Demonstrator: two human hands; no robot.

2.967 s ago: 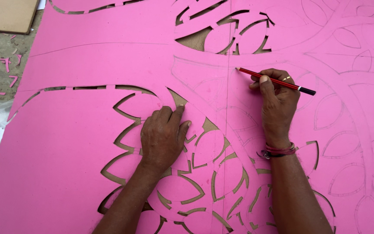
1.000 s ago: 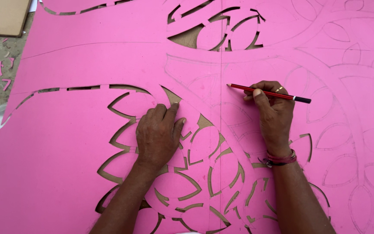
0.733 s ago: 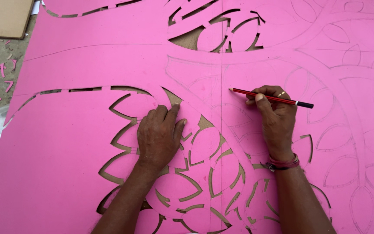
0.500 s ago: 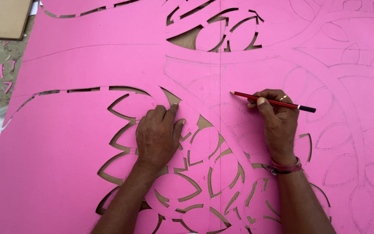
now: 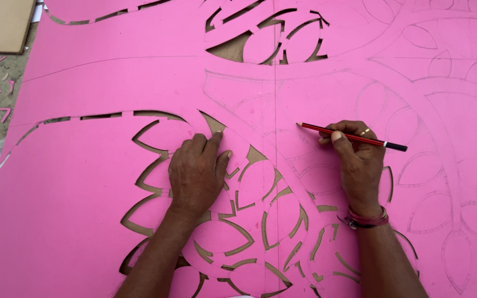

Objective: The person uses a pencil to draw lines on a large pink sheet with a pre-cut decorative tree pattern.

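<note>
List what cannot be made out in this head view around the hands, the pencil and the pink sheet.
- Pink sheet: cut off by every frame edge except at the left, so its full pattern is unseen.
- Cut-outs under the left hand: covered by palm and forearm.
- Red pencil: its middle is hidden inside the right hand grip; whether its tip touches the sheet is too fine to tell.
- Brown board, top left: cropped by the corner.

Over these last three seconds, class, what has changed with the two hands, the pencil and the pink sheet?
The right hand has slid the red pencil slightly left and down the pink sheet, tip now nearer the vertical centre line. It keeps the same grip throughout. The left hand stays pressed flat on the cut-out leaf pattern; the sheet has not shifted.
</note>
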